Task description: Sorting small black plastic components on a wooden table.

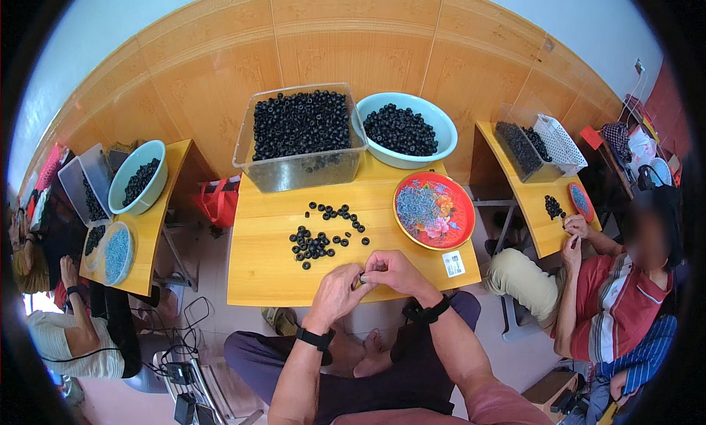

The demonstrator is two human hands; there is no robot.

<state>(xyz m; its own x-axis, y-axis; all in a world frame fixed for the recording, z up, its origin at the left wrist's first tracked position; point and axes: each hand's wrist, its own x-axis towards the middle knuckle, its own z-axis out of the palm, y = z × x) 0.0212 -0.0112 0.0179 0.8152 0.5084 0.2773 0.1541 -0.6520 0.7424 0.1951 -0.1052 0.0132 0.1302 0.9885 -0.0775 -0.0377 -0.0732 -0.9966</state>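
Over the near edge of the yellow table (257,278), my left hand (337,294) and my right hand (397,272) meet with fingertips pinched together. Whatever small piece they hold is mostly hidden by the fingers. Just beyond my left hand lies a loose scatter of small black ring-shaped pieces (312,245). To the right of my hands sits a round red plate (462,226) with a flower pattern, bearing a pile of thin blue-grey pieces (419,207).
A clear plastic bin (294,176) and a light blue basin (401,161), both full of black rings, stand at the table's back. A white label (453,263) lies at the right edge. People work at side tables left (165,197) and right (533,212).
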